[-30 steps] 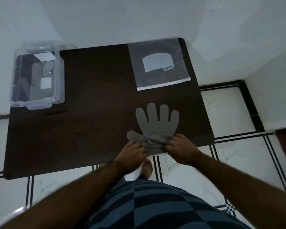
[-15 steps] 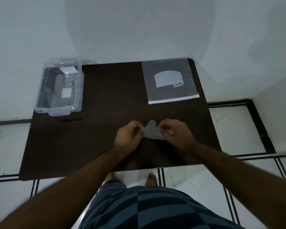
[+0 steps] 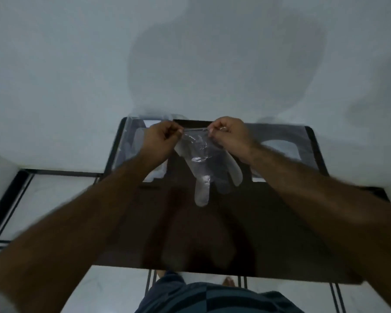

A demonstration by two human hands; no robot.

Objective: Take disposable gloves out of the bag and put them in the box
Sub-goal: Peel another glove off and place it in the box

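Dim, motion-blurred, edges distorted

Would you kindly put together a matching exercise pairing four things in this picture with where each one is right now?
Things:
1. glove
2. box
3. bag
4. table

Places or states:
A. lying flat at the far right of the table, partly behind the right forearm
B. held up by its cuff between both hands, fingers hanging down
C. dark surface under everything
D. clear, at the far left corner, behind the left hand

Pairs: 1-B, 2-D, 3-A, 4-C

Glove (image 3: 201, 154) between both hands' grip, above table (image 3: 269, 222)
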